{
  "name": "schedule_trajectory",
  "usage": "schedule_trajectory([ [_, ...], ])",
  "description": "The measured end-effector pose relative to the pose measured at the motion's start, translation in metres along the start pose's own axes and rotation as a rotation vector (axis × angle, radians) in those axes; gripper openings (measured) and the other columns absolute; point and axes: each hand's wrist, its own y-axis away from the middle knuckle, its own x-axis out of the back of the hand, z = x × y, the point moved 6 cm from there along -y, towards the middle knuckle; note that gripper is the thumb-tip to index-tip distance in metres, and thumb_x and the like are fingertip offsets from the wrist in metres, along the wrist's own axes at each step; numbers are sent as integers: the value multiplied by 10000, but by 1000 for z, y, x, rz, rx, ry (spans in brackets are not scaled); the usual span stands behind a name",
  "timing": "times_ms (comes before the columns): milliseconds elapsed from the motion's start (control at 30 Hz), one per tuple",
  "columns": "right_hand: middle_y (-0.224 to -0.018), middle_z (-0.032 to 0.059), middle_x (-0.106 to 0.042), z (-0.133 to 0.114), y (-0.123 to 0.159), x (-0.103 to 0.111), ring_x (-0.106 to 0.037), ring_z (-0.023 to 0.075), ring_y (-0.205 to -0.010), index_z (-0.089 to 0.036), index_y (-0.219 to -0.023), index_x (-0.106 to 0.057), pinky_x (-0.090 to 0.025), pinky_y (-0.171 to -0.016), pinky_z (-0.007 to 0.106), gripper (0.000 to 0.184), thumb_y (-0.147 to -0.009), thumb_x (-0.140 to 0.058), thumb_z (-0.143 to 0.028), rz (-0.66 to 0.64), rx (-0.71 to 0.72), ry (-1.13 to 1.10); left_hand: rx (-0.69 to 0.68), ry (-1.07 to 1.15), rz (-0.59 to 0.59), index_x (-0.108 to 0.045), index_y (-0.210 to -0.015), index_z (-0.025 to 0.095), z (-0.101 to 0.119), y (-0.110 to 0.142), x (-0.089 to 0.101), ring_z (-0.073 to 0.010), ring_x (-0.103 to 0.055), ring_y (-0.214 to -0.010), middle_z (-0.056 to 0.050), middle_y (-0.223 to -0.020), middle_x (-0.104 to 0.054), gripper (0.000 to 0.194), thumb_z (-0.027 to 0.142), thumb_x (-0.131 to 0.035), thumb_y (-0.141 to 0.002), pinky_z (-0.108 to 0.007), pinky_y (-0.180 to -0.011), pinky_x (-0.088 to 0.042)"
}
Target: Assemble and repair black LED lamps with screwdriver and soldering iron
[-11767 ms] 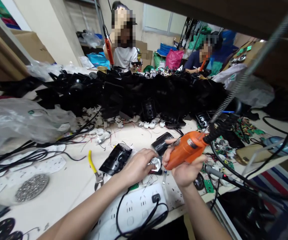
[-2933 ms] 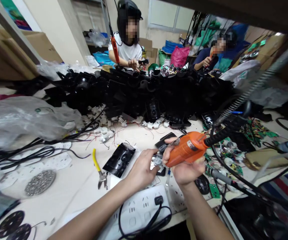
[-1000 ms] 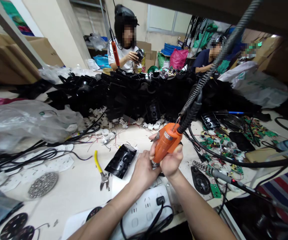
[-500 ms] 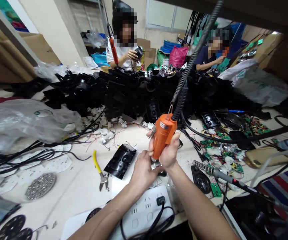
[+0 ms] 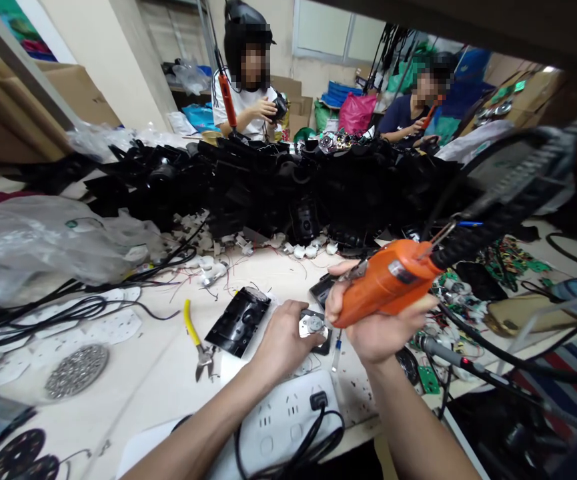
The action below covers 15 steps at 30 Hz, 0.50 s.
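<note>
- Metal part (image 5: pixel 313 325) is lying on the table (image 5: pixel 161 360) between the hands, just beyond the white power strip (image 5: pixel 278 417).
- Orange power screwdriver (image 5: pixel 391 283) is leaning far over to the right now, whereas half a second ago it was standing nearly upright over that spot; its black cord (image 5: pixel 473 243) is trailing right with it.
- Since the tilt is uncovering the metal part, I am judging the driving to be paused.
- Its tip is hiding behind the fingers, so I cannot tell whether it is touching anything.
- Through the head camera I am seeing a pale, silvery plate with a round raised middle, sitting on a darker piece (image 5: pixel 325 348); finer detail is staying too small to read.
- My left hand (image 5: pixel 279 339) is pinching the metal part between thumb and fingers, keeping it against the table.
- My right hand (image 5: pixel 381 337) is wrapping round the screwdriver's body.
- Black housing (image 5: pixel 241 321) and yellow-handled cutters (image 5: pixel 193 325) are resting left of the left hand.
</note>
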Motion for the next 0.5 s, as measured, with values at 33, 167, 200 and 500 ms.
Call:
schedule_trajectory([
  [33, -472, -3, -560, -1, 2, 3, -442, 135, -337, -175, -863, -695, -378, -325, 257, 809, -646, -466, -920, 4, -6, 14, -2, 0, -12, -634, -1127, 129, 0, -1, 0, -300, -606, -1090, -125, -1118, -667, 478, 240, -797, -692, -396, -946, -464],
  [167, -484, -5, -565, 9, 8, 14, -465, 141, -356, -196, -879, -682, -381, -331, 251, 790, -658, -451, -919, 7, -67, 6, -3, -11, -12, -643, -1135, 134, 0, -3, 2, -298, -612, -1097, -124, -1140, -676, 487, 228, -796, -683, -391, -946, -465],
  [200, -489, -6, -565, 12, 9, 15, -470, 142, -361, -202, -882, -681, -384, -330, 251, 786, -652, -458, -920, 3, -68, -1, -3, -15, -13, -643, -1134, 135, 0, -3, 2, -298, -612, -1098, -124, -1144, -677, 484, 229, -797, -684, -390, -944, -465],
  [500, -477, -20, -543, 17, 8, 16, -477, 157, -345, -222, -834, -641, -413, -345, 296, 798, -605, -440, -960, 8, -61, 60, -7, -7, -14, -644, -1113, 146, -4, -2, 0, -302, -613, -1076, -121, -1138, -671, 455, 246, -796, -696, -392, -916, -462],
])
